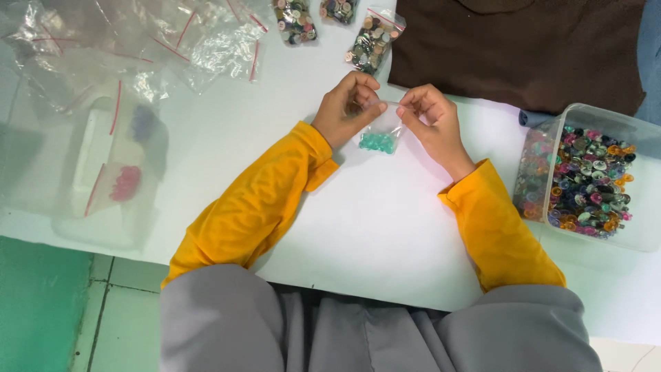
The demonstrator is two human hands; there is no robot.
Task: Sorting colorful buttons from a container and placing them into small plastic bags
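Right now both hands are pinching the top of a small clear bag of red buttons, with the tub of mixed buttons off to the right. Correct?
Not quite: the buttons in the small clear bag are teal green, not red. The head view shows the left hand and right hand pinching its top, with the tub of mixed buttons to the right.

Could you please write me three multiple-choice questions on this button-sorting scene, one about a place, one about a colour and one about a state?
1. Where is the clear tub of mixed buttons?
A. At the table's right edge
B. On the floor
C. On the brown cloth

2. What colour are the buttons in the small bag held by both hands?
A. Red
B. Teal green
C. Yellow

3. How does the left hand stand to that bag?
A. Flat on the table, away from it
B. Pinching its top edge
C. Inside the tub

Answers:
1 A, it sits by the right sleeve.
2 B, a teal cluster fills its bottom.
3 B, as the right hand does.
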